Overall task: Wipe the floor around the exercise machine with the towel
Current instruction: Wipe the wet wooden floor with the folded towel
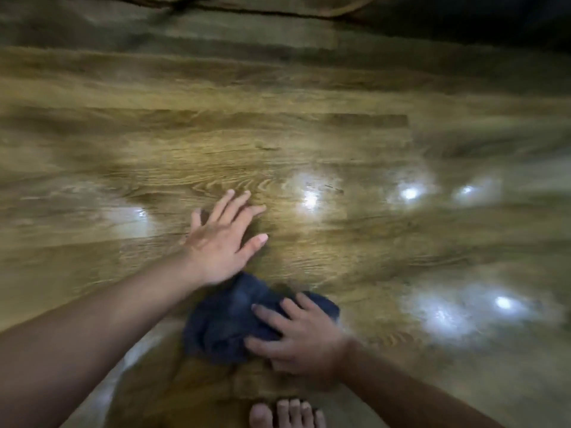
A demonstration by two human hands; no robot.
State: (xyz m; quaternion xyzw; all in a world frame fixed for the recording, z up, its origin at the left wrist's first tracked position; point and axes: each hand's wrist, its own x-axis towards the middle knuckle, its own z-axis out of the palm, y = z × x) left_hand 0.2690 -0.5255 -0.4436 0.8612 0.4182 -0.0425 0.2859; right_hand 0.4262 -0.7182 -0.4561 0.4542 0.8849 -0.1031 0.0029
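A dark blue towel (222, 325) lies bunched on the glossy wood-grain floor (309, 143), low in the middle of the view. My right hand (296, 338) presses down on the towel's right side, fingers spread over the cloth. My left hand (222, 239) rests flat on the bare floor just beyond the towel, fingers straight and spread, holding nothing. The picture is blurred by motion.
A bare foot (287, 413) shows at the bottom edge, close behind the towel. A dark mass (482, 20) fills the top right, and thin dark cables (247, 9) run along the top edge. Bright light reflections dot the floor at right.
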